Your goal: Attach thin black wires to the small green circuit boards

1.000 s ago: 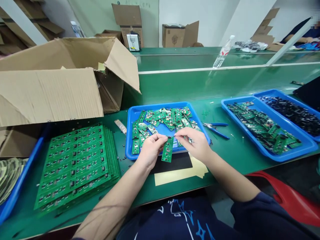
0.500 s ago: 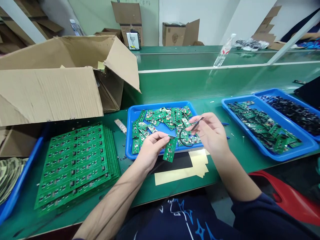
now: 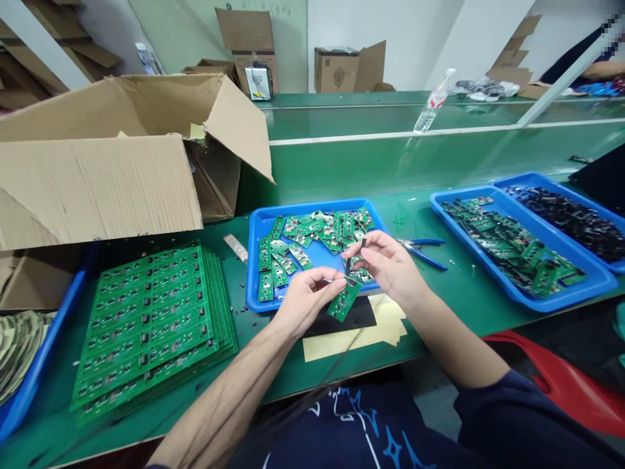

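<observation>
We log the left hand (image 3: 307, 301) pinching a green circuit board (image 3: 344, 299) over the black mat (image 3: 356, 316), the right hand (image 3: 390, 267) narrowly gripping a thin black strip (image 3: 348, 265); a slack pinch could drop either into the blue tray (image 3: 317, 204).

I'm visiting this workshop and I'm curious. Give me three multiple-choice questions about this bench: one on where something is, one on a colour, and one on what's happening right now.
1. Where is the stack of green circuit boards?
A) Left of the blue tray
B) Inside the cardboard box
C) On the far bench

2. What colour is that tray?
A) Red
B) Yellow
C) Blue

3. What is the left hand doing with the small circuit board?
A) Dropping it into the tray
B) Holding it
C) Cutting it with pliers

Answers:
1: A, the stack lies on the green bench left of the tray.
2: C, its rim is plainly blue.
3: B, the fingers grip the board over the black sheet.
</observation>
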Motion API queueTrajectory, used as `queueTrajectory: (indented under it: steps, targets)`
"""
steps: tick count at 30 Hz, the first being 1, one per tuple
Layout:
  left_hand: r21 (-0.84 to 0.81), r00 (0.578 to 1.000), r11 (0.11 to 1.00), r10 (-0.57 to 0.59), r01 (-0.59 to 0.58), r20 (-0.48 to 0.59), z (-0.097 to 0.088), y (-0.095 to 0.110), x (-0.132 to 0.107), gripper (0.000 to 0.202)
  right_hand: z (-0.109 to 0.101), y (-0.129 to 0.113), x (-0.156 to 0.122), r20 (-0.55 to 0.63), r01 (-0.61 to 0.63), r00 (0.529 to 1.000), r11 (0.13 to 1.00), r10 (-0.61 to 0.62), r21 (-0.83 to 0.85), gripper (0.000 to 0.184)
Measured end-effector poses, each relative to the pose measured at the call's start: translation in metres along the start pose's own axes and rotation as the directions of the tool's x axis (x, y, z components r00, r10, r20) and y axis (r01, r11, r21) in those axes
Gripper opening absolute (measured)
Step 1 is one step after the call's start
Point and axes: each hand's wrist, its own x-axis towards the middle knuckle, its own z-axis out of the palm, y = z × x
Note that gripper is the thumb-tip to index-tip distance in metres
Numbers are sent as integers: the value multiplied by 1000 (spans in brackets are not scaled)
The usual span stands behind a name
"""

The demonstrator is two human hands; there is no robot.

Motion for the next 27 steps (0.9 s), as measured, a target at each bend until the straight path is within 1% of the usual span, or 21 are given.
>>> queueTrajectory:
  steps: [2, 5, 8, 10, 11, 13, 14, 15, 16, 18, 19, 20, 21, 22, 24, 27]
  targets:
    - [-14, 1000, 1000, -2, 1, -14, 0, 0, 0, 24, 0, 2, -1, 7, 27, 1000, 999, -27, -20, 16]
    - [-22, 1000, 1000, -7, 7, 10, 1, 2, -1, 23, -2, 5, 0, -8, 85, 996, 993, -86, -82, 11]
    - [-3, 999, 1000, -31, 31, 34, 1, 3, -2, 21, -5, 6, 4, -108, 157, 980, 983, -167, -99, 9]
    - [-10, 999, 999, -34, 34, 30, 0, 4, -1, 20, -9, 4, 7, -197, 226, 950, 970, -240, -93, 9]
    - [-19, 999, 999, -30, 31, 20, 0, 5, -1, 20, -12, 3, 9, -243, 272, 925, 956, -291, -108, 8]
    - [-35, 999, 999, -27, 26, -26, -2, 5, 1, 20, -18, -1, 9, -297, 358, 865, 912, -404, -198, 6]
    - [-41, 998, 999, -29, 27, -59, -3, 4, 2, 19, -20, -3, 9, -287, 382, 844, 884, -453, -271, 5]
    - [-51, 995, 998, -37, 33, -93, -3, 4, 3, 19, -21, -4, 7, -241, 390, 839, 849, -487, -357, 4]
    - [-68, 991, 997, -50, 42, -121, -4, 3, 4, 20, -21, -5, 5, -155, 398, 849, 803, -506, -444, 5]
    - [-112, 984, 991, -86, 68, -157, -4, 2, 5, 21, -17, -4, 1, 100, 450, 865, 676, -491, -583, 5]
    - [-131, 981, 988, -102, 80, -167, -4, 2, 6, 22, -13, -2, -2, 231, 497, 855, 605, -465, -622, 6]
    - [-147, 977, 985, -114, 88, -178, -4, 2, 6, 22, -9, 0, -3, 341, 547, 831, 537, -440, -641, 7]
    - [-161, 974, 983, -121, 91, -190, -3, 2, 6, 23, -5, 3, -5, 420, 592, 802, 477, -424, -649, 8]
    - [-171, 972, 981, -124, 89, -200, -3, 2, 7, 24, -1, 5, -6, 467, 623, 778, 424, -421, -657, 10]
    - [-189, 969, 978, -126, 86, -212, -2, 3, 7, 25, 4, 10, -6, 497, 651, 749, 341, -439, -679, 11]
    - [-225, 969, 970, -143, 96, -202, -2, 4, 7, 27, 7, 13, -6, 495, 652, 730, 264, -472, -711, 11]
